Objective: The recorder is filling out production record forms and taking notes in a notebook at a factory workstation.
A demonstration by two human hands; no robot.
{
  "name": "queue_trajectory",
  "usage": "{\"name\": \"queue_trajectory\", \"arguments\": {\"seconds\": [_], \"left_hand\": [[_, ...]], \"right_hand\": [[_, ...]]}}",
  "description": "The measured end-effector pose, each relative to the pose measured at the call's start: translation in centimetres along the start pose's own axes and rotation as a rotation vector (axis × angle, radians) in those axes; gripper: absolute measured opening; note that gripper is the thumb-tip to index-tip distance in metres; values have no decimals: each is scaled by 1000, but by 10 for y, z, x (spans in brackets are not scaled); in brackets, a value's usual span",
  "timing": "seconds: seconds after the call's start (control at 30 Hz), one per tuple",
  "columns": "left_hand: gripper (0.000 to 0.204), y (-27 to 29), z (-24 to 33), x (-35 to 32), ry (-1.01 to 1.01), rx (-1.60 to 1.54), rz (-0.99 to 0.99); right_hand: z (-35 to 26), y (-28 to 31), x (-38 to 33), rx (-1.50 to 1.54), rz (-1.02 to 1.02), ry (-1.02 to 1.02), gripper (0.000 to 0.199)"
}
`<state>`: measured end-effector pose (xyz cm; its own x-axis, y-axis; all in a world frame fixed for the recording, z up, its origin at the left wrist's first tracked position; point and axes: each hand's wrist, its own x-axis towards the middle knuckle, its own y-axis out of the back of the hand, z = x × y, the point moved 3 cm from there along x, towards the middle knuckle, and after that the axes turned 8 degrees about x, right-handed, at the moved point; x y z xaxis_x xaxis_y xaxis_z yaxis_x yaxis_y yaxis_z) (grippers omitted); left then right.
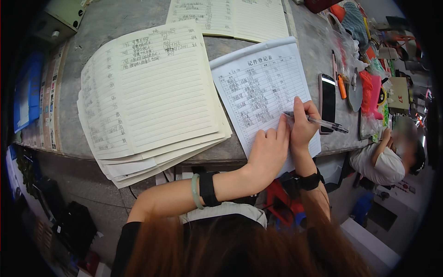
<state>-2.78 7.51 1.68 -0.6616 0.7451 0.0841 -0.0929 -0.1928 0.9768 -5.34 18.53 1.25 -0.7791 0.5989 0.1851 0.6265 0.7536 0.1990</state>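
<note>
In my right hand (pixel 302 122) is a clear-barrelled pen (pixel 333 125), its tip down on a printed form (pixel 258 57). The form is a white sheet ruled in a table, with several rows filled in by handwriting. My left hand (pixel 272 150) lies on the lower part of that sheet, fingers stretched out toward the pen tip. Left of the form is a stack of lined, cream-coloured pages (pixel 170 101), handwritten along the top and left side. Another open notebook (pixel 251 21) lies beyond, partly cut off by the upper edge.
A phone (pixel 327 99) lies right of the form, beside an orange marker (pixel 341 86) and a roundish grey item (pixel 355 90). Plastic bags and a pink object (pixel 376 94) crowd the table's right side. Farther right sits another person (pixel 380 164). At far left are a blue tray (pixel 27 99) and a metal box (pixel 60 21).
</note>
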Motion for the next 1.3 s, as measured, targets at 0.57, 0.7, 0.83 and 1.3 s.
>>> {"name": "queue_trajectory", "arguments": {"seconds": [0.57, 0.7, 0.83, 1.3], "left_hand": [[49, -3, 5, -5, 29, -4, 64], [47, -1, 5, -2, 19, -10, 74], [46, -6, 5, -2, 36, -13, 98], [48, -1, 5, -3, 27, -14, 86]], "right_hand": [[0, 3, -6, -4, -22, -30, 30], [1, 6, -4, -14, -19, -17, 29], [3, 5, -3, -4, -24, -27, 29], [0, 6, -4, -20, -24, -14, 30]]}}
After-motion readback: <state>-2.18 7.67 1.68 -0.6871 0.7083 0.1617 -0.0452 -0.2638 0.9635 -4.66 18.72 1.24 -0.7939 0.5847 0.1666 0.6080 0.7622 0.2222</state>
